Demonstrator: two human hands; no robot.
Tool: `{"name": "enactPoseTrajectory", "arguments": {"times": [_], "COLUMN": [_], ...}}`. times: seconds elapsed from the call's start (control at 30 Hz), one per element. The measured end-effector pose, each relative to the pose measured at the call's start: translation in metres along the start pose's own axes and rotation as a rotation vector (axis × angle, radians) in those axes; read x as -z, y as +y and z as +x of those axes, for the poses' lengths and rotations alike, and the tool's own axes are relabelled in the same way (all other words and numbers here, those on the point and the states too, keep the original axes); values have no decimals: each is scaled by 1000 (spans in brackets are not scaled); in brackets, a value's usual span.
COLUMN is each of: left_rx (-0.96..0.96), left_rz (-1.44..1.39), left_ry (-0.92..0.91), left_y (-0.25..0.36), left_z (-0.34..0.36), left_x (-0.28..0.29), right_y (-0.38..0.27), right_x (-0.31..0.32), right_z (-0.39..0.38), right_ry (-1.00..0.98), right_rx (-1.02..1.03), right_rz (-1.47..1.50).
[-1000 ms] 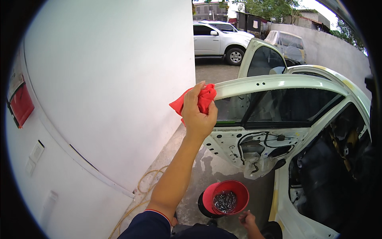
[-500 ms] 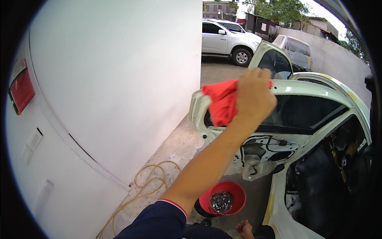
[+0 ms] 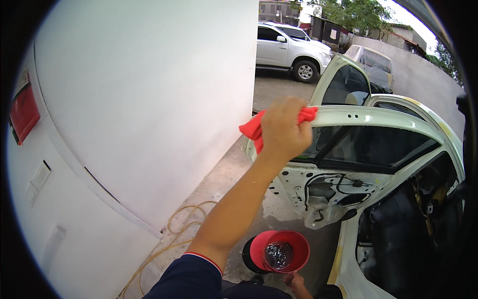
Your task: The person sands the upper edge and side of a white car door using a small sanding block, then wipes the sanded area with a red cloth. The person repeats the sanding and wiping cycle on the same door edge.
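Note:
My left hand (image 3: 286, 128) is closed around a red cloth (image 3: 253, 130), which sticks out on both sides of the fist. The fist is at the top frame of an open car door (image 3: 388, 112), pale greenish white with dark window glass. Whether the cloth is pressed on the frame or just off it, I cannot tell. At the bottom edge, my right hand (image 3: 297, 284) is partly in view with curled fingers, overlapping the near rim of a red bucket (image 3: 304, 249) that holds dark liquid. What those fingers hold, if anything, does not show.
Left stands a large white wall panel (image 3: 149, 74). A yellow hose (image 3: 172, 219) lies coiled on the concrete floor. Below the window, the door's inner side (image 3: 294, 187) is stripped, with wiring showing. The car's dark interior (image 3: 398, 234) is at right; a white vehicle (image 3: 294, 50) is parked beyond.
My left hand has moved left and slightly down along the door's top frame with the red cloth. My right hand has shifted left and up, to the bucket's rim.

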State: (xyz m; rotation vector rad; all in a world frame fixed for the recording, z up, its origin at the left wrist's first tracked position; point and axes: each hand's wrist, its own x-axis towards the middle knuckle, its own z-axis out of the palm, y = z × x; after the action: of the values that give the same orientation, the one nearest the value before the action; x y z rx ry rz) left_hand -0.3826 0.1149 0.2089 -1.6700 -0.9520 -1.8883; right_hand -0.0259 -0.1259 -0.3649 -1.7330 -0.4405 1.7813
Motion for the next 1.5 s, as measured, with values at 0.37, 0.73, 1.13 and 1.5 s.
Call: {"name": "enactPoseTrajectory", "arguments": {"times": [0.37,0.73,1.13,1.5], "left_rx": [907,764,1726,1913], "left_rz": [-519,-104,-460,-716], "left_ry": [711,-613,42,-352], "left_y": [-45,94,53,41], "left_z": [-131,-341,-362,-415], "left_x": [1,23,-25,-23], "right_y": [-106,-196,-193,-206], "right_x": [-72,-210,-182,-136], "right_z": [-51,-22,-25,-33], "right_ry": [-54,-660,-230,-570], "right_rx": [88,236,-37,-44], "right_rz": [255,597,881,547]}}
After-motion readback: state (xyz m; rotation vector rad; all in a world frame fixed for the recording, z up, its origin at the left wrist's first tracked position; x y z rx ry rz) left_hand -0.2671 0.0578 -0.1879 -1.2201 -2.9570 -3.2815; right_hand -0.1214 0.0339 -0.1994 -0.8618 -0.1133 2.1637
